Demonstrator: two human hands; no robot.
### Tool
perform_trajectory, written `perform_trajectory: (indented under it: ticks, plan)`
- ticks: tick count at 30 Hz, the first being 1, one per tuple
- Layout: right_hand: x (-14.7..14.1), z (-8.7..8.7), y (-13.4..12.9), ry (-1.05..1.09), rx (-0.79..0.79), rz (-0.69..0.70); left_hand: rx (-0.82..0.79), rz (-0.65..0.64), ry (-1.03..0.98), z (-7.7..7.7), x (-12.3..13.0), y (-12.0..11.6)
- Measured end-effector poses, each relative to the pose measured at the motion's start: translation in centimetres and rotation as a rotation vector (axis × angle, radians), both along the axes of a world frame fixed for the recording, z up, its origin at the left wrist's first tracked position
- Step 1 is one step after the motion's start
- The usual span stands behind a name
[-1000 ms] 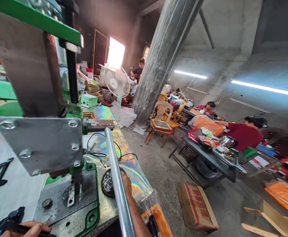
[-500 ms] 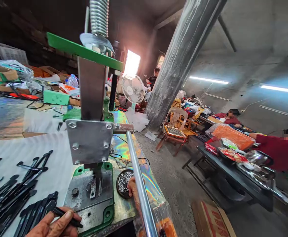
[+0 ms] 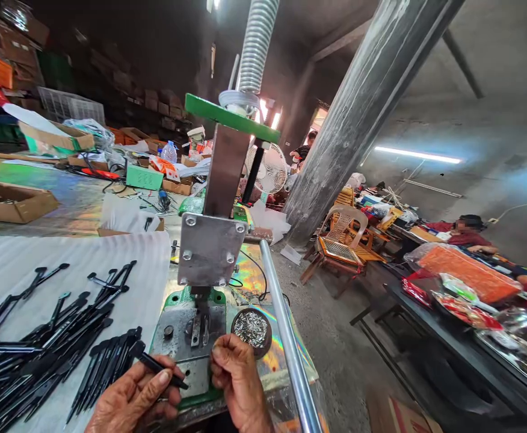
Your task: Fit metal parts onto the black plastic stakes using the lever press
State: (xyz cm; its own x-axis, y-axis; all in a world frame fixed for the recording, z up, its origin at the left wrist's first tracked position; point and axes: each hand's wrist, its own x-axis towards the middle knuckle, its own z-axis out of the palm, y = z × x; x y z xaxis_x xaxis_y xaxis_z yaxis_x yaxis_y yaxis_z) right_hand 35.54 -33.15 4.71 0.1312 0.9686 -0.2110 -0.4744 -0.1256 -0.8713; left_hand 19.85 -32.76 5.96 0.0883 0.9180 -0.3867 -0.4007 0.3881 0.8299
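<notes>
My left hand point(image 3: 139, 394) grips a slender black plastic piece point(image 3: 159, 365) with a rounded flat end, its narrower tip pointing right. The fingertips of my right hand point(image 3: 240, 382) are pinched together in front of the press base; whatever lies between them is too small or hidden to make out. Just behind that hand sits a round dark dish point(image 3: 269, 344) of small shiny metal pins point(image 3: 251, 326). Both hands are in front of a green and steel hand press point(image 3: 212, 248), near its base plate point(image 3: 173, 352). Left of it, many similar black pieces point(image 3: 65, 343) lie heaped on white foam sheet point(image 3: 146, 258).
The press's long steel lever point(image 3: 286, 331) slants down at the right of my right hand. Cardboard trays point(image 3: 17, 207), a green box point(image 3: 144, 177) and a fan point(image 3: 272, 171) stand farther back. Beyond the bench are a concrete pillar point(image 3: 358, 108), a chair point(image 3: 340, 246) and people at other tables.
My right hand has come from the dish of pins leftward to the front of the press, fingers pinched. My left hand still holds the black piece. The view has turned left.
</notes>
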Motion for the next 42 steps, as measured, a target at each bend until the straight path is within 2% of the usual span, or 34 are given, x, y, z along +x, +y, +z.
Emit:
perform_trajectory:
  ticks: [3,6,14,19,24,32,42]
  plan:
    - [-1.6,0.9,-0.8,0.049,0.086,0.04,0.033,0.025,-0.03,1.2,0.0,-0.5]
    - [-2.8,1.0,-1.5,0.095,0.12,0.035,0.033,0.02,-0.057,1.8,-0.3,-1.0]
    - [-4.0,0.2,-2.6,0.131,0.081,0.05,-0.008,-0.043,-0.052,0.0,-1.0,-1.1]
    - [-4.3,0.8,-3.9,0.127,0.067,0.05,0.071,-0.158,-0.046,0.6,-1.6,-1.9]
    - [-4.5,1.0,-4.6,0.08,0.045,0.048,0.063,-0.117,-0.099,1.2,-1.4,-2.5]
    - [-4.8,1.2,-4.8,0.072,0.02,0.016,-0.002,-0.078,-0.226,0.6,-1.1,-2.5]
    - [-5.0,1.4,-4.9,0.094,0.006,0.066,-0.049,-0.093,-0.321,0.2,-1.2,-2.5]
